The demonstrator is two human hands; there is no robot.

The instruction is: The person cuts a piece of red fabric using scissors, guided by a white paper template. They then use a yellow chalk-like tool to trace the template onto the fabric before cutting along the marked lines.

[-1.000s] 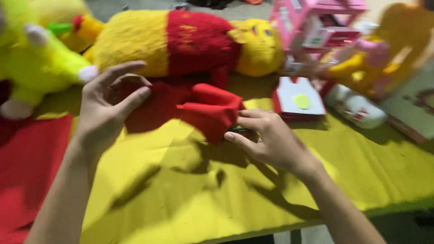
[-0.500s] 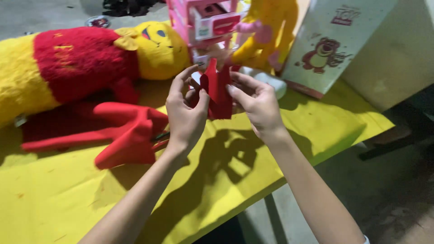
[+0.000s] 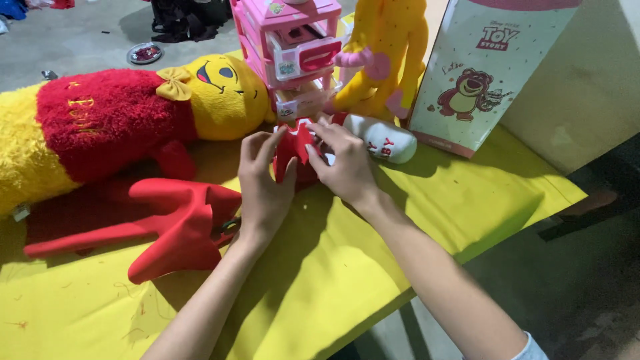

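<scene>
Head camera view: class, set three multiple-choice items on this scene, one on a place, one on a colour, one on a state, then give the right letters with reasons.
1. Where does the red cloth piece lie?
A. on the yellow table cover
B. on the floor
C. on the pink drawers

2. What colour is the small drawer unit?
A. blue
B. pink
C. green

3. How is the small red piece kept?
A. lying loose
B. hanging
C. held by both hands

Answers: 1 A, yellow table cover lies under it; 2 B, its frame is pink; 3 C, left hand and right hand pinch it.

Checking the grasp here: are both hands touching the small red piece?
Touching. The head view shows left hand and right hand pinching the small red piece from either side.
</scene>
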